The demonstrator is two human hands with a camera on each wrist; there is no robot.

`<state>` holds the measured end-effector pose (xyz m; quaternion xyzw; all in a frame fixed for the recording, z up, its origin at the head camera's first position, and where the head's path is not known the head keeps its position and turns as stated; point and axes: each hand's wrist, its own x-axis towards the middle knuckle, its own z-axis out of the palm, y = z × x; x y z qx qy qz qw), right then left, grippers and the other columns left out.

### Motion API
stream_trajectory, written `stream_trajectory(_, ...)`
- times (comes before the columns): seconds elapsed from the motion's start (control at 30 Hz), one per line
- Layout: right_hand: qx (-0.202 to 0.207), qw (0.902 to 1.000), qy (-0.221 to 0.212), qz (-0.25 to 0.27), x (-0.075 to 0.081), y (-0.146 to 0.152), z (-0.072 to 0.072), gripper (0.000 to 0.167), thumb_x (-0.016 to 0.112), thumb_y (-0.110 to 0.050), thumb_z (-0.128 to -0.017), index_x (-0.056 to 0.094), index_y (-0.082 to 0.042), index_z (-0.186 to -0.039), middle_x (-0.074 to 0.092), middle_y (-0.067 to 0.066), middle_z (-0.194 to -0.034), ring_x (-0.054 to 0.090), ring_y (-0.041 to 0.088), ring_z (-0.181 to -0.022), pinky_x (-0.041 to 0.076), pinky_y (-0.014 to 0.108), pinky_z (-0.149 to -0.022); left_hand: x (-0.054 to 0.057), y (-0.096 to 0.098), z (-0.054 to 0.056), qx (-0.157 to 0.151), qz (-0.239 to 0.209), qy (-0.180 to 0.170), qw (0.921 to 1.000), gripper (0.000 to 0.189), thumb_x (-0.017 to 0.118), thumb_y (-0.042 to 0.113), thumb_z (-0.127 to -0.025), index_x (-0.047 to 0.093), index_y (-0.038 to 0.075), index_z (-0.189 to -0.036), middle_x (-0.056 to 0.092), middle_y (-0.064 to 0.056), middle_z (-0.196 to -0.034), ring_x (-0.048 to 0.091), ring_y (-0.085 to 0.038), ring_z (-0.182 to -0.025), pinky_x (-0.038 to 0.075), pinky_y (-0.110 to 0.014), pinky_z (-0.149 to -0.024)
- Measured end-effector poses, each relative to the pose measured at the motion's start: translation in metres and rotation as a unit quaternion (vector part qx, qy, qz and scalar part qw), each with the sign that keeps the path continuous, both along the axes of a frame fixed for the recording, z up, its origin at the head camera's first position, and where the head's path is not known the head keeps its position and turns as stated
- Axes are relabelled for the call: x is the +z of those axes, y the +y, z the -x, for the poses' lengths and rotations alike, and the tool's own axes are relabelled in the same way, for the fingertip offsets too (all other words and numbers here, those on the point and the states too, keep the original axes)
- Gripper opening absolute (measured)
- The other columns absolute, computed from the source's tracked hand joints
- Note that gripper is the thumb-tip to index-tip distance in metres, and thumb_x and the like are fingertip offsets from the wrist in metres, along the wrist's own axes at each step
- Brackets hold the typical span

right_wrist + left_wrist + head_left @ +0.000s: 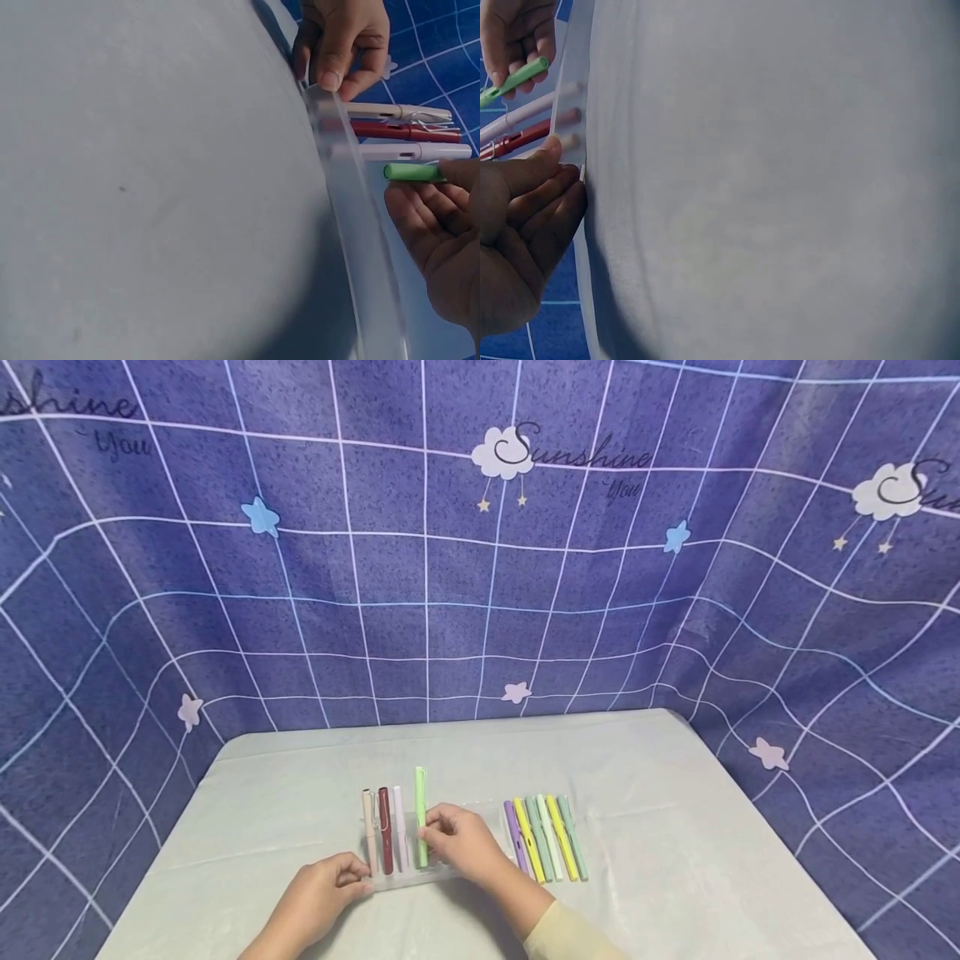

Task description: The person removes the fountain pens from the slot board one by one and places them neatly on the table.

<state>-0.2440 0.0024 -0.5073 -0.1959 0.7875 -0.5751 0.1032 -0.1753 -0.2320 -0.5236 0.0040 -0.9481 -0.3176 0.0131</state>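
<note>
A shallow clear plastic tray (420, 880) lies on the table. My left hand (324, 892) pinches its near left corner between thumb and fingers, also seen in the left wrist view. My right hand (467, 845) pinches a light green pen (421, 789) over the tray, its clip end pointing away from me. In the right wrist view the green pen's end (401, 172) shows just past the fingers, beside the lilac pen (390, 152). Inside the tray's left part stand side by side a beige pen (370, 827), a dark red pen (386, 843) and the lilac one.
Right of the tray, several pens lie in a slanted row: a purple pen (516, 837) at the left, then yellow pens (529, 843), green ones and a whitish one (550, 839). A pale cloth (675, 827) covers the table; a blue patterned curtain (420, 568) surrounds it.
</note>
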Motion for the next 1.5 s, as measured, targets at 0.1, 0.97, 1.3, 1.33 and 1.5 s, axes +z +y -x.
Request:
stream_trajectory(0.1,-0.002,0.9999,-0.007,0.015,0.000,0.003,-0.002,0.013,0.068,-0.022,-0.093,0.065,-0.010,-0.097,0.070,0.003,-0.087,0.069,0.015,-0.076,0.059,0.025,-0.066,0.000,0.000,0.000,0.000,0.001,-0.002,1.0000,0.016,0.080,0.025,-0.078,0.067,0.023,-0.087,0.071,0.015,-0.079,0.067,-0.008,-0.079,0.056,-0.041,-0.079)
stream_trajectory(0.97,-0.024,0.9992,-0.032,0.005,-0.011,0.050,0.000,0.014,0.065,-0.023,-0.095,0.064,-0.009,-0.099,0.069,0.004,-0.087,0.068,0.017,-0.077,0.059,0.030,-0.068,-0.001,0.002,-0.001,0.005,-0.004,-0.005,1.0000,0.015,0.080,0.024,-0.079,0.067,0.026,-0.086,0.070,0.016,-0.078,0.066,-0.007,-0.081,0.055,-0.045,-0.084)
stream_trajectory(1.3,-0.036,0.9992,-0.020,0.000,-0.009,0.072,0.000,0.017,0.064,-0.023,-0.096,0.064,-0.008,-0.103,0.070,0.008,-0.093,0.068,0.019,-0.081,0.059,0.031,-0.071,-0.001,0.002,-0.001,0.006,-0.002,-0.003,1.0000,0.016,0.080,0.023,-0.078,0.067,0.027,-0.087,0.071,0.016,-0.079,0.067,-0.009,-0.082,0.054,-0.046,-0.085)
stream_trajectory(1.33,-0.035,0.9992,-0.019,-0.006,-0.009,0.074,0.001,0.017,0.063,-0.024,-0.097,0.064,-0.009,-0.103,0.070,0.007,-0.093,0.068,0.019,-0.081,0.059,0.031,-0.071,-0.001,0.002,-0.001,0.007,-0.002,-0.004,1.0000,0.016,0.080,0.023,-0.078,0.067,0.027,-0.087,0.071,0.016,-0.079,0.067,-0.009,-0.082,0.054,-0.046,-0.086)
stream_trajectory(1.5,-0.038,0.9988,-0.015,-0.025,-0.009,0.084,0.003,0.020,0.063,-0.029,-0.097,0.063,-0.010,-0.103,0.069,0.004,-0.094,0.068,0.018,-0.082,0.059,0.032,-0.074,-0.001,0.002,-0.001,0.006,-0.001,-0.006,1.0000,0.016,0.080,0.024,-0.077,0.067,0.026,-0.087,0.072,0.014,-0.080,0.068,-0.011,-0.083,0.054,-0.048,-0.086)
